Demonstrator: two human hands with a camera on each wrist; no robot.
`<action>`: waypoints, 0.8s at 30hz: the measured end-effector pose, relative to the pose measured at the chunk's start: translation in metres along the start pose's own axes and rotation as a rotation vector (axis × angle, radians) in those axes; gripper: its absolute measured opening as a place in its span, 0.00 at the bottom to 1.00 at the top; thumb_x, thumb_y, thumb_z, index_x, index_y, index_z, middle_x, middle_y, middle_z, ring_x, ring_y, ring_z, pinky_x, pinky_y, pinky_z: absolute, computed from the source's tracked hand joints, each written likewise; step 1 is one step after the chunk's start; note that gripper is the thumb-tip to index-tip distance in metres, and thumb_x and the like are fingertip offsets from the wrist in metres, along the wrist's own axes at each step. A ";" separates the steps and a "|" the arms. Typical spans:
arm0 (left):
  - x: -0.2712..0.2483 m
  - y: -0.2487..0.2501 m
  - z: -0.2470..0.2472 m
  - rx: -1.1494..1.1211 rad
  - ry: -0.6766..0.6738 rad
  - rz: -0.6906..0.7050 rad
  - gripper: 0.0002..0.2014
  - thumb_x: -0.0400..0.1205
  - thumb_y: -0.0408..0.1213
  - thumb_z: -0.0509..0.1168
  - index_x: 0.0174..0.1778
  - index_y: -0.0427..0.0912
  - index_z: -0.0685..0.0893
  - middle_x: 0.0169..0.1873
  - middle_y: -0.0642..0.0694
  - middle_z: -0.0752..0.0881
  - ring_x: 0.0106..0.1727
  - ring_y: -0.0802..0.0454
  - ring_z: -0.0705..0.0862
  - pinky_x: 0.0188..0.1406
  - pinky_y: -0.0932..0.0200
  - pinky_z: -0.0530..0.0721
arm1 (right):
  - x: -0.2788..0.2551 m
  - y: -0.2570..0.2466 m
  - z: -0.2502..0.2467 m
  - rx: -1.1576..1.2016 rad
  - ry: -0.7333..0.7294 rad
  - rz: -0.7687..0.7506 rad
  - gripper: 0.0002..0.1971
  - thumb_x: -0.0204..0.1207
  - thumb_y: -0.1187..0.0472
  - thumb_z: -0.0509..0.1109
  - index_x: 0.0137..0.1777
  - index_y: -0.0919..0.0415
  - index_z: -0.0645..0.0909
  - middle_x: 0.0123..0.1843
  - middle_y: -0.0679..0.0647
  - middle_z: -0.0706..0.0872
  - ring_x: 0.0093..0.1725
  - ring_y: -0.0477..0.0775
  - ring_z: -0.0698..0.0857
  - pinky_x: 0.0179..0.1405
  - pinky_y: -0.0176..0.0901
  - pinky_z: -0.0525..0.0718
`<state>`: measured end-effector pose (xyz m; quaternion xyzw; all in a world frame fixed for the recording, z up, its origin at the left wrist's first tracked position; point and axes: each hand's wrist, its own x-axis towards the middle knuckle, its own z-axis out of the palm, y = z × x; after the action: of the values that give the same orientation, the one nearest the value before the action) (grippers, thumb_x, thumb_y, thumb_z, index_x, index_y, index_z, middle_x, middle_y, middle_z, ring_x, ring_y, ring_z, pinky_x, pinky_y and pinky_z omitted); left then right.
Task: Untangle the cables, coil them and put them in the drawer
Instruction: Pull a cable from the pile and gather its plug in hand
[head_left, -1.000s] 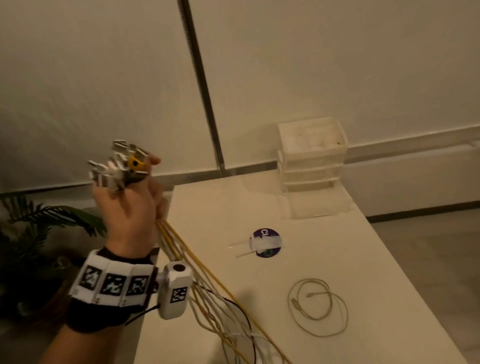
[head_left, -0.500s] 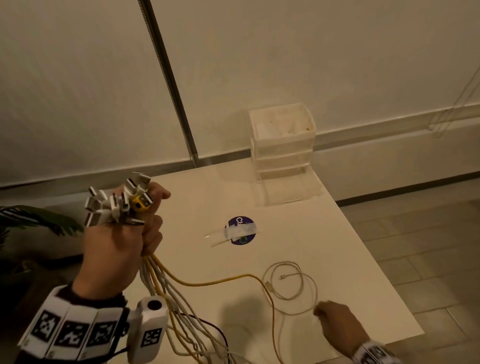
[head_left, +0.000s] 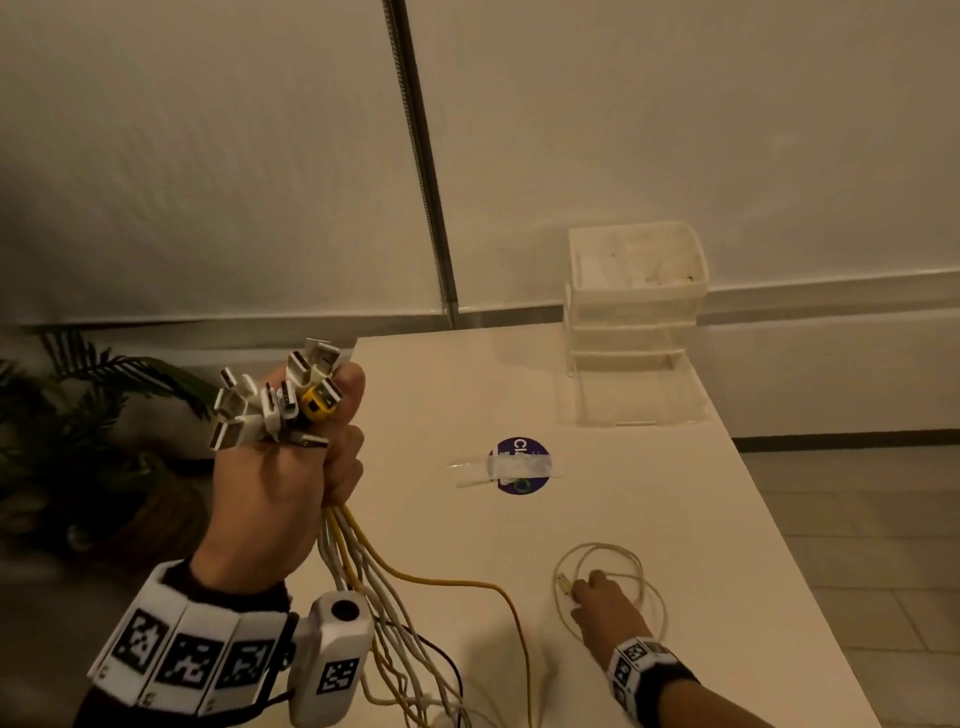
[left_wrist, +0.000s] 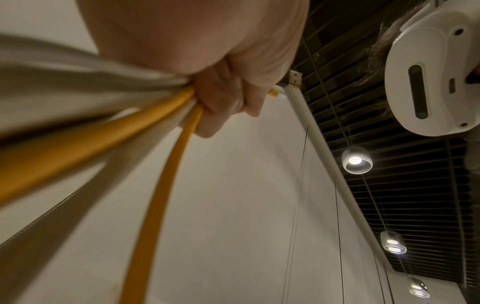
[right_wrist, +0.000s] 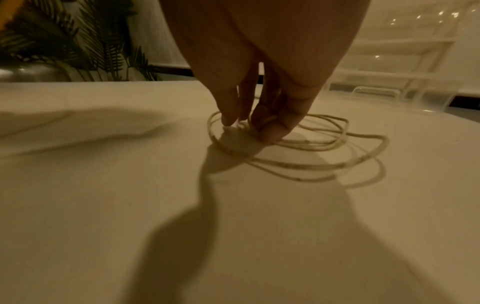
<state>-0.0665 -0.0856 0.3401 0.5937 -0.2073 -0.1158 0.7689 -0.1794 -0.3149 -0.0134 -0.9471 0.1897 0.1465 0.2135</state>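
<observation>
The left hand (head_left: 270, 499) grips a bundle of cables (head_left: 363, 577) raised above the table (head_left: 675, 499). The right hand (head_left: 605, 608) pinches a coiled cable (head_left: 652, 582) lying there.

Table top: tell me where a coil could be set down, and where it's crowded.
Bare patches on the table: between the round sticker and the pulled-out drawer, and along the far-left edge. Crowded: the near edge, where the cable bundle trails from the left hand beside the coiled cable under the right hand.
</observation>
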 end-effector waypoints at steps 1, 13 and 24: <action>0.000 0.000 0.001 -0.017 0.006 -0.037 0.25 0.86 0.35 0.53 0.24 0.51 0.84 0.14 0.56 0.67 0.17 0.55 0.53 0.15 0.72 0.58 | 0.000 0.004 0.002 -0.012 0.033 -0.008 0.13 0.83 0.60 0.62 0.63 0.63 0.78 0.64 0.59 0.76 0.61 0.60 0.78 0.57 0.48 0.76; 0.013 -0.009 0.018 0.017 0.025 -0.017 0.19 0.83 0.41 0.64 0.24 0.53 0.83 0.16 0.54 0.63 0.16 0.61 0.58 0.14 0.67 0.56 | 0.013 0.018 -0.042 -0.033 0.156 -0.050 0.11 0.54 0.69 0.54 0.29 0.53 0.73 0.33 0.54 0.78 0.31 0.61 0.80 0.24 0.35 0.59; 0.044 -0.035 0.042 -0.087 -0.096 -0.087 0.20 0.86 0.40 0.61 0.26 0.48 0.72 0.21 0.49 0.59 0.20 0.56 0.55 0.19 0.64 0.53 | -0.053 -0.045 -0.213 0.724 0.554 -0.186 0.09 0.85 0.67 0.55 0.45 0.58 0.71 0.34 0.55 0.86 0.37 0.54 0.82 0.41 0.46 0.78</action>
<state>-0.0439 -0.1501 0.3229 0.5617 -0.2130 -0.1863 0.7774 -0.1650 -0.3593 0.2056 -0.8281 0.1927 -0.2074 0.4839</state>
